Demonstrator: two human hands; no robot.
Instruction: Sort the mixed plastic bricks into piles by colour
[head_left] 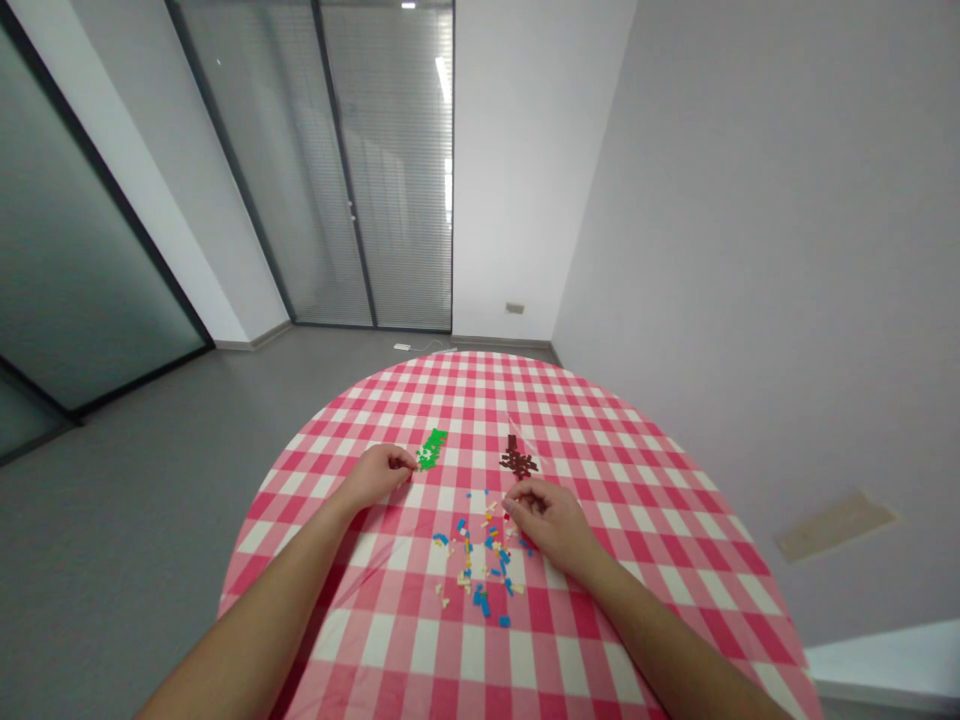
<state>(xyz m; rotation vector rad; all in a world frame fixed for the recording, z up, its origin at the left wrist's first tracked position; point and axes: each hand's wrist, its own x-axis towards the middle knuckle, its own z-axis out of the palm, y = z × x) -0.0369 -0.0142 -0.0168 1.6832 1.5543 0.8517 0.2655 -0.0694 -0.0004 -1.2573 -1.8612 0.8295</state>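
Note:
My left hand (pixel 381 473) rests at the left edge of a pile of small green building bricks (pixel 433 449), its thumb and fingers pinched together; whatever may be between them is too small to make out. Over the upper right of a loose scatter of blue, yellow, white and cream bricks (pixel 493 570) is my right hand (pixel 546 512). Its fingertips are drawn together too, and I cannot tell what they hold. Just beyond the right hand lies a pile of dark brown bricks (pixel 517 460), apart from the green one.
A red and white checked cloth covers the round table (pixel 360 630). A pale wall (pixel 750 250) runs close along the right side. Past the far edge, a white object with a cable (pixel 403 347) lies on the floor before glass doors (pixel 390 170).

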